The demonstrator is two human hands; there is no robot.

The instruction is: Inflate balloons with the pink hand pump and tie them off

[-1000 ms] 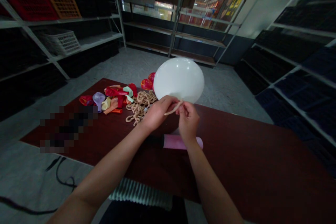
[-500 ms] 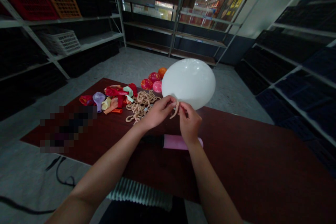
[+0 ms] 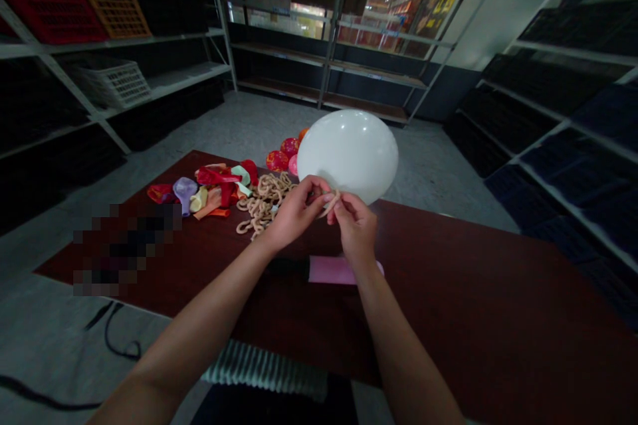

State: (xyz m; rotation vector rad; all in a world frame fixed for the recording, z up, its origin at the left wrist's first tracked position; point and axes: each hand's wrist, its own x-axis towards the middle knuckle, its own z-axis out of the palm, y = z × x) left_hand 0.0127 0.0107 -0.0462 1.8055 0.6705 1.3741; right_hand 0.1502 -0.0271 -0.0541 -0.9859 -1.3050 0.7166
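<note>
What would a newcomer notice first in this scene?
The inflated white balloon stands out, held above the dark red table, its base pinched between the left hand and right hand. Left of it, limp balloons in several colours and a heap of beige loops lie on the tabletop.

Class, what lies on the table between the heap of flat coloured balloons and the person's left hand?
A tangle of beige loops, shown in the head view.

Right half of the counter (image 3: 478, 325) is left bare, so free passage is given there. The far left is blocked by deflated balloons (image 3: 209, 189) and a touching pile of beige rings (image 3: 262, 202). The middle is obstructed by a pink pump (image 3: 331, 270) and, above it, the white balloon (image 3: 347, 154).
</note>
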